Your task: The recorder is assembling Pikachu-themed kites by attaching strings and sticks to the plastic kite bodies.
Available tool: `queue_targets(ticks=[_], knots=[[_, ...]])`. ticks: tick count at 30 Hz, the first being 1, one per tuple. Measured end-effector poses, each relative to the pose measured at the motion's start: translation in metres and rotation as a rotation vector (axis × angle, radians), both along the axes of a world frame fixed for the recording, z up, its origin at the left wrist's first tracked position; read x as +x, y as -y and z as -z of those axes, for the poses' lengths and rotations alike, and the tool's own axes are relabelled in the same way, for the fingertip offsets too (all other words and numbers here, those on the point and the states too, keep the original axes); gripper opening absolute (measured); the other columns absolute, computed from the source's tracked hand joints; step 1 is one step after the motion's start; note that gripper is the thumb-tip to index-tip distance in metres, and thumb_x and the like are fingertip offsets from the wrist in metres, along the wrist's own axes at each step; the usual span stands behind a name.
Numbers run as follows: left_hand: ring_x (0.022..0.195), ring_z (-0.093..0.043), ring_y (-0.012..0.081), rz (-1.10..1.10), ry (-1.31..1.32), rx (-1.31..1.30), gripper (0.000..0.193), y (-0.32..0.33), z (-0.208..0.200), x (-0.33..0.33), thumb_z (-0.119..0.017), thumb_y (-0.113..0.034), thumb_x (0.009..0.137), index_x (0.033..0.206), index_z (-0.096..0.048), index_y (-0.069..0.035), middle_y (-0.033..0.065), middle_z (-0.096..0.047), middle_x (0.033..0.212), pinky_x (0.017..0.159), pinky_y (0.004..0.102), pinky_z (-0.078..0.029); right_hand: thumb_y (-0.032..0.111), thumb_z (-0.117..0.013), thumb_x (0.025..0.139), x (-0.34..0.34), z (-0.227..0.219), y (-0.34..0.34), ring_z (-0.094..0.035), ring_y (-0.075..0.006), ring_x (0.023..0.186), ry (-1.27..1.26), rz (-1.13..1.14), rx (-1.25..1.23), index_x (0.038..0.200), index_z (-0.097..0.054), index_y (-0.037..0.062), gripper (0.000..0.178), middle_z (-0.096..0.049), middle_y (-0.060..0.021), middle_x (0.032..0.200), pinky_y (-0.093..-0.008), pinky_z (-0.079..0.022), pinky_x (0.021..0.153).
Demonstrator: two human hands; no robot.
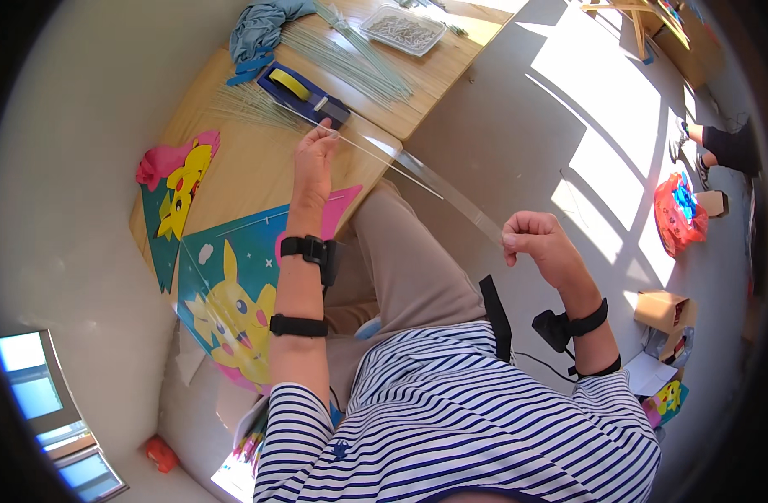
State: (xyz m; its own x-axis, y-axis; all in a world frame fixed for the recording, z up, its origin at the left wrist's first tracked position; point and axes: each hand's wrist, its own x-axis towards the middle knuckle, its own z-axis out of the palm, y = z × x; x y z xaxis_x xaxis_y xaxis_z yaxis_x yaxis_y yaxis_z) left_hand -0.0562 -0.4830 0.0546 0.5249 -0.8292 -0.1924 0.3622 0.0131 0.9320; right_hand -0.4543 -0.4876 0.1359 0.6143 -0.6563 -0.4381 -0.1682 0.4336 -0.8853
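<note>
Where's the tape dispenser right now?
In the head view, the blue tape dispenser sits upper left of centre on the wooden table, just beyond the left hand.

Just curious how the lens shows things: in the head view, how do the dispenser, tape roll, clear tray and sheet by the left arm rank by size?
Largest to smallest:
1. Sheet, by far
2. Dispenser and clear tray, too alike to rank
3. Tape roll

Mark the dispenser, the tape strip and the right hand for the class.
Dispenser [312, 98]: head view, on its blue body.
Tape strip [451, 194]: head view, midway along its clear length.
Right hand [545, 245]: head view, middle of the hand.
</note>
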Motion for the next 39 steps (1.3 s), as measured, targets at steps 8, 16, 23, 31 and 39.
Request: queue_targets(ticks=[8,16,23,31,39], knots=[[0.101,-0.061,0.0155,0.034,-0.066,-0.003,0.006,0.006,0.005,0.024,-0.059,0.003,0.086,0.09,-0.061,-0.001,0.0166,-0.058,0.13,0.093,0.0269,-0.045,0.008,-0.064,0.086,-0.018,-0.014,-0.006,-0.057,-0.0117,0.064,-0.042,0.053,-0.045,0.079,-0.062,0.0009,0.01,-0.059,-0.0022,0.069,-0.0252,-0.048,0.064],[0.093,-0.067,0.02,0.19,-0.084,0.228,0.003,-0.053,-0.045,-0.057,-0.057,-0.004,0.093,0.092,-0.06,-0.006,0.0134,-0.071,0.099,0.088,0.0327,-0.052,0.009,-0.066,0.087,-0.023,0.0,-0.013,-0.057,-0.0108,0.062,-0.044,0.045,0.027,0.082,-0.064,0.0002,0.011,-0.06,-0.002,0.071,-0.0246,-0.048,0.063],[0.09,-0.067,0.0189,0.257,-0.136,0.235,0.002,-0.052,-0.045,-0.104,-0.058,-0.004,0.093,0.092,-0.06,-0.006,0.0127,-0.071,0.096,0.085,0.0314,-0.053,0.007,-0.067,0.087,-0.022,0.006,-0.023,-0.059,-0.0105,0.063,-0.004,0.057,0.043,0.085,-0.065,-0.0006,0.008,-0.062,-0.0019,0.073,-0.0236,-0.049,0.062],[0.088,-0.068,0.0187,0.24,-0.095,0.229,0.002,-0.047,-0.045,-0.107,-0.059,-0.004,0.092,0.092,-0.059,-0.006,0.0117,-0.071,0.095,0.085,0.0311,-0.052,0.006,-0.067,0.087,-0.022,0.009,-0.026,-0.059,-0.0101,0.063,0.024,0.058,0.054,0.085,-0.065,-0.0011,0.008,-0.061,-0.0022,0.074,-0.0232,-0.049,0.061],[0.088,-0.068,0.0189,0.243,-0.079,0.242,0.004,-0.044,-0.043,-0.109,-0.057,-0.003,0.091,0.092,-0.06,-0.004,0.0116,-0.071,0.094,0.085,0.032,-0.053,0.007,-0.067,0.087,-0.022,0.004,-0.025,-0.059,-0.0108,0.062,-0.012,0.054,0.065,0.084,-0.064,-0.0001,0.008,-0.061,-0.0025,0.073,-0.024,-0.048,0.062]])
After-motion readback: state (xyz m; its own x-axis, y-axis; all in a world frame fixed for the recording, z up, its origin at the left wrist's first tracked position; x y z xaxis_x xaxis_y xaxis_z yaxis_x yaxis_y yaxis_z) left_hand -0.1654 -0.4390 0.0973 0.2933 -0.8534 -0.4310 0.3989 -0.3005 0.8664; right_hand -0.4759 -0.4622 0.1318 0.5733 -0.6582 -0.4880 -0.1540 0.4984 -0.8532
